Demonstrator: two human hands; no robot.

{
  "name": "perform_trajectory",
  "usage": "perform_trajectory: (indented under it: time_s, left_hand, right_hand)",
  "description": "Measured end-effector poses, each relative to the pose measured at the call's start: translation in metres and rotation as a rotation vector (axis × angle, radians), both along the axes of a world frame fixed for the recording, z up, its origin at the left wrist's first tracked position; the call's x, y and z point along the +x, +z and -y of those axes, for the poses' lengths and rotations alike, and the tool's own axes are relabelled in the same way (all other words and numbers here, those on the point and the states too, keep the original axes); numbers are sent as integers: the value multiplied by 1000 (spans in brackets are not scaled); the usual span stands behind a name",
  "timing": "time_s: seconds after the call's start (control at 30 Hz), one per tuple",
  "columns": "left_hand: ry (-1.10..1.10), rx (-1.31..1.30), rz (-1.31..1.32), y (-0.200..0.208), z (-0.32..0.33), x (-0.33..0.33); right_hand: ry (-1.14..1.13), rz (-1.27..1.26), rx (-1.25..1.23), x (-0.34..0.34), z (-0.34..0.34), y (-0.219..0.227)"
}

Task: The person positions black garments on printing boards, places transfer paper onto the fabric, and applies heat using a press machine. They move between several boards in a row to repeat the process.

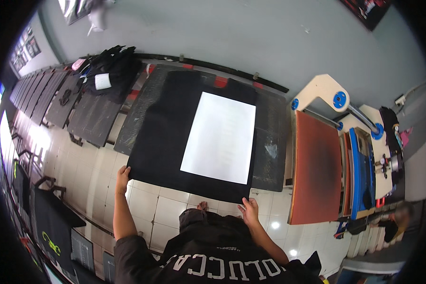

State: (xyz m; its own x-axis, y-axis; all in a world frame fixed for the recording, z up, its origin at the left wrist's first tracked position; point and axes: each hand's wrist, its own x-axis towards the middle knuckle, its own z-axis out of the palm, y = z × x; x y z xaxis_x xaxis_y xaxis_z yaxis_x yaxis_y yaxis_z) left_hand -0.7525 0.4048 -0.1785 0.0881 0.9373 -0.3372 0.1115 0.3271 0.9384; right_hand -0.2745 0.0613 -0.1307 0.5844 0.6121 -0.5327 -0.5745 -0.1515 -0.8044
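In the head view, your left hand grips the near left corner of the black cloth, and your right hand grips its near right corner. The cloth lies over the dark table, under a white sheet. A red-brown board is to the right.

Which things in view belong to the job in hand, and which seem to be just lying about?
In the job:
- black garment, gripped by the left hand and right hand
- white sheet on it
- dark board underneath

Apparently lying about:
- heap of black cloth
- white paper on the heap
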Motion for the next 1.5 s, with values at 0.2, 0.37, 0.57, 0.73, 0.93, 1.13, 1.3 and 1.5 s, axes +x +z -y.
perform_trajectory:
  time_s: [0.2,0.37,0.57,0.73,0.93,1.13,1.3,1.5]
  left_hand:
    - [108,22,-115,-47,0,12]
    - [308,212,-1004,-68,10,38]
    - [-249,859,-310,132,125,324]
    - [-1313,543,114,250,328,506]
    - [-2298,385,129,238,541,613]
    - [-2509,-216,-176,122,658,625]
    - [-2168,-1270,-377,186,720,627]
    - [-2309,-1133,-403,193,755,620]
  right_hand:
    - [72,90,-148,26,17,-31]
    - [263,217,-306,62,77,-16]
    - [89,658,-807,73,273,-1]
    - [-125,581,-1458,63,420,98]
    - [532,844,-1815,-11,478,93]
    - [-450,840,-1225,10,517,129]
    - [-850,641,-930,-1,534,168]
    - [-1030,587,-784,-8,537,178]
